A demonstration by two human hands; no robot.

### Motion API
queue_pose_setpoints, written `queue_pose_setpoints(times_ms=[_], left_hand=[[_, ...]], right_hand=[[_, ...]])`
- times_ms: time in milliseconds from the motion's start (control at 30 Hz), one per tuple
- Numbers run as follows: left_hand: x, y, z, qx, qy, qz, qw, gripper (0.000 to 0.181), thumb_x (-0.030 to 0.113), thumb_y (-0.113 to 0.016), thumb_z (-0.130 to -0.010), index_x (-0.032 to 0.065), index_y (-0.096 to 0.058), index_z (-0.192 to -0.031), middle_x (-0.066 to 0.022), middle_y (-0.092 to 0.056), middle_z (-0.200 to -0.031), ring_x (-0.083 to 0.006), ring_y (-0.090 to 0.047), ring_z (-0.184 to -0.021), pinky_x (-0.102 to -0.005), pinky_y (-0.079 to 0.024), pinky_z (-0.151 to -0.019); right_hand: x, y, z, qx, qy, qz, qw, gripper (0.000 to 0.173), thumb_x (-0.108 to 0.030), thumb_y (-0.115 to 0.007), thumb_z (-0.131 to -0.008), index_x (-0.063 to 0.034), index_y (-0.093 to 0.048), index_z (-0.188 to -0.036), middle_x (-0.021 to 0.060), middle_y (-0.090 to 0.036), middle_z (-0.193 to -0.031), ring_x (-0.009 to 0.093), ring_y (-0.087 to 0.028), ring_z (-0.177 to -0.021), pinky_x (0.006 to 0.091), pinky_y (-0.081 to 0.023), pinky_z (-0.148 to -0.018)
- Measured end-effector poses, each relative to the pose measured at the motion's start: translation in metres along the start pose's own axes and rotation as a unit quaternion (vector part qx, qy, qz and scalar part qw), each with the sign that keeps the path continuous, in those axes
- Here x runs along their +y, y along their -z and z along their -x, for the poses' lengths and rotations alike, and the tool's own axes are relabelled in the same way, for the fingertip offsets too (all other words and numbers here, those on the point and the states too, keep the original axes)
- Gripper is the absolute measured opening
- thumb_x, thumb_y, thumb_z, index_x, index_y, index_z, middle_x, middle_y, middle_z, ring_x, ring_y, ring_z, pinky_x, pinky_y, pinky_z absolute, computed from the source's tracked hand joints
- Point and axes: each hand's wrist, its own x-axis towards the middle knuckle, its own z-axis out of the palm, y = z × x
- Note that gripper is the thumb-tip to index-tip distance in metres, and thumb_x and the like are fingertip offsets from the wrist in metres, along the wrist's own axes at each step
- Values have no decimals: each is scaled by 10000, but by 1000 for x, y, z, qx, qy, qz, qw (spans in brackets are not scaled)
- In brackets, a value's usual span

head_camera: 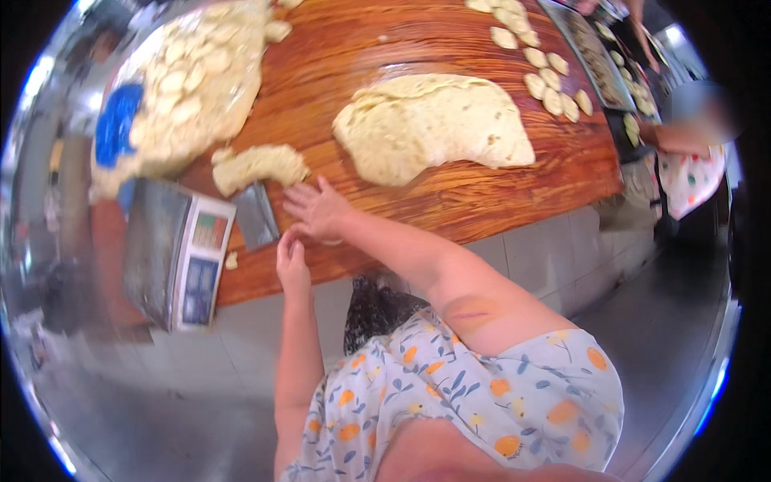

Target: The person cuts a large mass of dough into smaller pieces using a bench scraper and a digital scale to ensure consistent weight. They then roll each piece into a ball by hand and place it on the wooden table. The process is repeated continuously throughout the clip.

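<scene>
My right hand (322, 209) is spread palm down low over the wooden tabletop, fingertips close to a short strip of dough (262, 167). Part of a pale dough piece (332, 242) peeks out below its wrist; the rest is hidden. Just nearer to me, my left hand (293, 259) is loosely curved, its fingertips by the right thumb, and nothing shows in it. A metal dough scraper (258, 217) lies left of both hands, touching or nearly touching the strip. Beyond my right hand rests a large folded slab of dough (433, 129).
A digital scale (202, 259) with a metal pan stands at the table's left front corner. Behind it, plastic sheeting (241, 108) bears many dough pieces (187, 78) and a blue item (118, 125). Flattened pieces (551, 99) lie far right, beside a filling tray (593, 57) and a co-worker's arm (680, 138).
</scene>
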Motion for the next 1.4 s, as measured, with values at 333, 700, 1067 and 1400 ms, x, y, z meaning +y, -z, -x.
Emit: queue_pose_setpoints(times_ms=[333,700,1067,1400], left_hand=[[-3,-31,-14,-30,-161,-388,907,366,120,-752,-829,-21,-585,-1123,-125,-568,-1096,-235,-564,-1047,-376,-493,-890],[81,-94,-23,-191,-202,-184,943,406,36,-700,-875,30,-569,-1259,-82,-628,-1212,-179,-609,-1115,-331,-505,-876],[136,-122,-262,-133,-395,-457,786,547,42,-650,-817,40,-505,-1345,-175,-524,-1365,-348,-472,-1280,-427,-411,-1071],[168,-188,-499,-141,-407,-755,494,603,23,-468,-933,178,-354,-1505,-101,-298,-1578,-313,-263,-1464,-464,-311,-1160]], right_hand=[[20,44,39,-46,26,-55,997,261,-254,-670,-823,-108,-696,-1038,74,-618,-1207,255,-536,-1208,445,-458,-946],[130,126,177,160,-249,-453,841,276,-281,-799,-730,-64,-643,-797,14,-594,-708,134,-534,-693,319,-444,-627],[217,149,222,622,-459,-339,537,366,-54,-625,-923,10,-552,-1275,95,-569,-1250,187,-539,-1158,346,-464,-984],[144,62,87,253,-356,12,900,526,-373,-569,-915,-99,-555,-1364,120,-393,-1539,286,-335,-1443,569,-271,-1124]])
